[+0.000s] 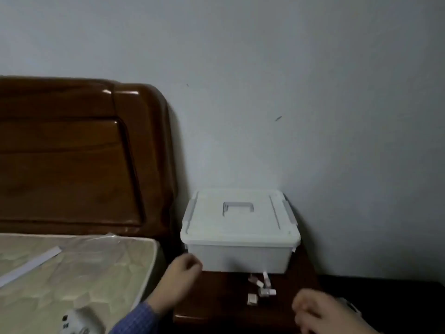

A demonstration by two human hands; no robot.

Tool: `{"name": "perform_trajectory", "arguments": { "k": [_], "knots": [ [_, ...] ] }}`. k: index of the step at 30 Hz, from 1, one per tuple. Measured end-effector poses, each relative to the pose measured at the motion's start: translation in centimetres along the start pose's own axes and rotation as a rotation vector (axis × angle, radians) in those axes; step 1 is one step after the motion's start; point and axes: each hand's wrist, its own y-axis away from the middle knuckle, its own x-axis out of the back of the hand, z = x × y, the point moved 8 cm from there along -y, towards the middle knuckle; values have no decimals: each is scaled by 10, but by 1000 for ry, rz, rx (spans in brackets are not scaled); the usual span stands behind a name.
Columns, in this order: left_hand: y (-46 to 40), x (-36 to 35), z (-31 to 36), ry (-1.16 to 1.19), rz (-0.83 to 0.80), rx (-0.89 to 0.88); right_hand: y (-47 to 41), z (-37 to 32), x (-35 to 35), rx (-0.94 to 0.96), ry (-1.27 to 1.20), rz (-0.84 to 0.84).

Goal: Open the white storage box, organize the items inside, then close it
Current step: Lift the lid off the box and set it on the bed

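Observation:
A white storage box [238,257] stands on a dark wooden nightstand [216,302], against the wall. Its lid [240,227] is on, with a grey handle [238,208] lying flat in the middle and grey latches on both sides. My left hand [183,273] hovers just left of the box's lower front corner, fingers curled, holding nothing visible. My right hand [317,314] is blurred, low at the right front of the nightstand, fingers loosely curled. Several small pale items [261,289] lie on the nightstand in front of the box.
A bare mattress [79,268] with a white strip [31,263] lies to the left, below a dark wooden headboard [79,153]. A white device [77,321] sits on the mattress near my left sleeve. A dark surface [397,300] extends right of the nightstand.

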Motion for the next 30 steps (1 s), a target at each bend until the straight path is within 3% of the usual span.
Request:
{"name": "perform_trajectory", "arguments": {
  "k": [3, 6, 11, 18, 22, 26, 30],
  "knots": [
    [-24, 40, 21, -118, 306, 9, -28, -40, 41, 0, -120, 205],
    [-52, 47, 23, -160, 342, 130, -63, -67, 78, -22, -120, 396],
    [-85, 37, 3, -182, 397, 355, -112, -62, 95, -214, 63, 552],
    [-130, 37, -11, -342, 411, 398, -153, -31, 86, -444, 99, 510],
    [-144, 35, -21, -229, 463, 397, -169, -12, 85, -547, 41, 489],
    [-151, 43, -31, -137, 535, 389, -176, 2, 80, -567, 50, 500],
    [-153, 49, -26, -244, 531, 344, -170, 2, 83, -548, 141, 536]
  ]
}}
